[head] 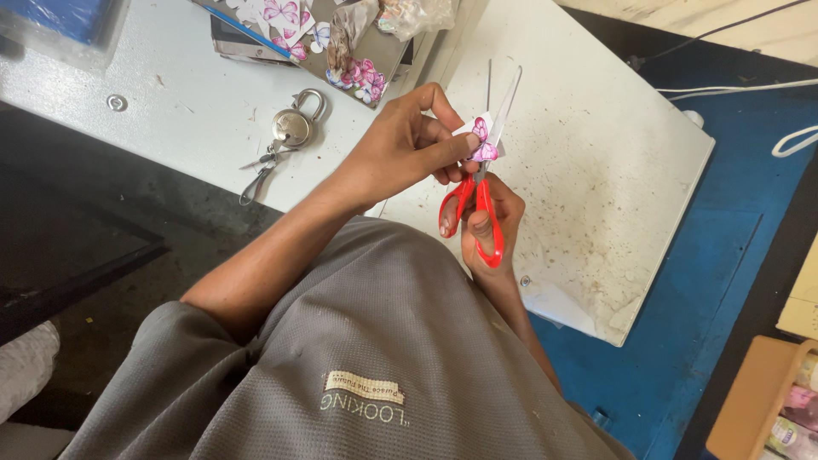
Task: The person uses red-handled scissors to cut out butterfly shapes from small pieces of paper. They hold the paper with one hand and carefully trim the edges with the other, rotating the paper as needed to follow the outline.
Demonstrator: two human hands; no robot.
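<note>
My left hand pinches a small paper cut-out with a pink butterfly between thumb and fingers. My right hand holds red-handled scissors, fingers through the loops. The blades point up and away, slightly apart, and the paper sits between them near the pivot. Both hands hover over the white table, just above my grey shirt.
A padlock with keys lies on the table to the left. Printed butterfly sheets and scraps and a crumpled plastic bag sit at the far edge. White cables cross the blue floor at right. A cardboard box stands bottom right.
</note>
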